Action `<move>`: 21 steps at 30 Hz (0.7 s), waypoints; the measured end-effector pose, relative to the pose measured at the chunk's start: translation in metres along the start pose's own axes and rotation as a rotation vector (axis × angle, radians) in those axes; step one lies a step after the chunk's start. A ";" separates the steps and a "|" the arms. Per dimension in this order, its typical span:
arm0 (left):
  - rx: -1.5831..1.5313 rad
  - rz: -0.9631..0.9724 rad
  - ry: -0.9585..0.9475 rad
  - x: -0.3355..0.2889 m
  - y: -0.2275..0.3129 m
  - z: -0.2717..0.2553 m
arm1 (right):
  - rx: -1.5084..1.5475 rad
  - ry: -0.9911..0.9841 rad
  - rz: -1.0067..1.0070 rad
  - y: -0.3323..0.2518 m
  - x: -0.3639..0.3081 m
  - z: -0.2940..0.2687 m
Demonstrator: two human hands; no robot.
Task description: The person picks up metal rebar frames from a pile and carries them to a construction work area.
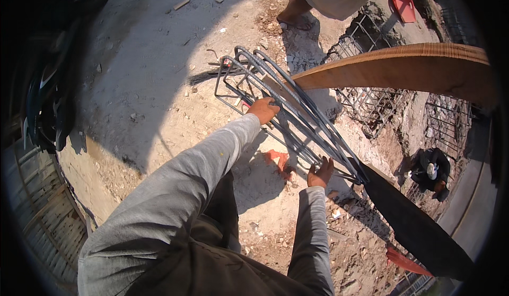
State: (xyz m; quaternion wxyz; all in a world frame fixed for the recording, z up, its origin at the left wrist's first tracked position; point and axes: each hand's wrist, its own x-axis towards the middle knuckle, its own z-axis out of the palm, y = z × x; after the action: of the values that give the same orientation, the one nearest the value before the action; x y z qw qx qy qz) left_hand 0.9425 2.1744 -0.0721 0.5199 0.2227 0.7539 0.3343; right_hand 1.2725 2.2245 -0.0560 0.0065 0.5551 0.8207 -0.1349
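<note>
A bundle of bent steel rebar stirrups [297, 110] slants across the middle, from upper left to lower right. My left hand [263, 110] is closed around bars on its near side. At the lower right end, my right hand [319, 173] lies against the bars with its fingers apart. Just beyond the bundle's far left end, a bunch of thin dark wires [204, 77] rests on the ground. A red scrap [279, 162] lies on the dirt below the bundle, between my forearms.
A long wooden plank [392, 73] runs from the bundle to the right. Rebar cages [371, 105] stand in dug trenches there. A person's leg [294, 7] is at the top, near a red basin [404, 5]. Another person in dark clothes [430, 171] is at the right.
</note>
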 end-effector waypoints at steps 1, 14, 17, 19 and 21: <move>0.048 0.020 -0.042 -0.012 -0.012 -0.010 | 0.006 0.003 -0.022 -0.001 -0.012 0.008; 0.133 -0.515 0.278 -0.346 -0.327 -0.197 | 0.229 -0.293 -0.320 -0.163 -0.123 0.029; -0.020 -0.570 0.416 -0.447 -0.398 -0.206 | 0.347 -0.495 -0.076 -0.252 -0.178 0.008; -0.120 -0.569 0.551 -0.500 -0.437 -0.208 | 0.269 -0.478 -0.398 -0.236 -0.182 0.068; -0.277 -0.683 0.682 -0.562 -0.479 -0.201 | 0.254 -0.642 -0.397 -0.272 -0.216 0.083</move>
State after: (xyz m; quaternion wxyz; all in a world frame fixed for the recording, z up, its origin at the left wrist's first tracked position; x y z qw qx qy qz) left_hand 0.9629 1.4113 -0.0197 0.3483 -0.2295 0.8594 0.2958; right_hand 1.0951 1.9149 -0.0435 0.1678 0.3115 0.8451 -0.4007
